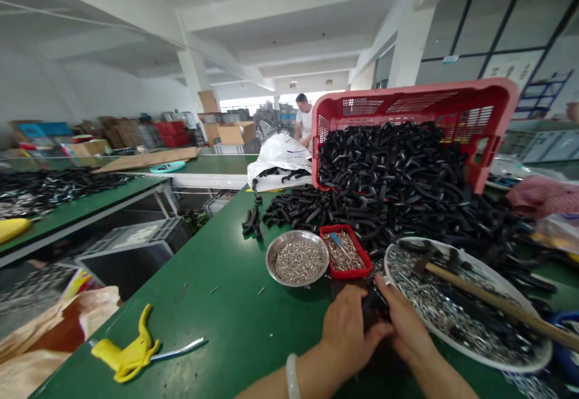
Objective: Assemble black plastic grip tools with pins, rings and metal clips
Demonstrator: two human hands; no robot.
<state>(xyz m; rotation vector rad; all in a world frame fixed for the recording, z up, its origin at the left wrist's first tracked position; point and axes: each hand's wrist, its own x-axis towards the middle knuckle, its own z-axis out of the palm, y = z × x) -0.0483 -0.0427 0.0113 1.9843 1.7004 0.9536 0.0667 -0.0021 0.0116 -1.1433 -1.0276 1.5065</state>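
My left hand [344, 326] and my right hand [404, 320] come together at the front of the green table, both closed around a small black handle-like part [374, 303]. Much of that part is hidden by my fingers. Just beyond my hands stand a red tray [368, 264] of small metal pins with a blue-handled tool in it and a round metal bowl [270, 260] full of tiny metal pieces. Beside my right hand lies a big white dish [470, 358] heaped with metal parts, with a wooden-handled hammer [479, 299] across it.
A tipped red basket [416, 92] spills black parts [389, 163] over the table [217, 320]. A yellow air blow gun [131, 351] lies at front left. Behind are a white sack [283, 154] and a person [305, 121]. Another green bench [90, 203] stands left.
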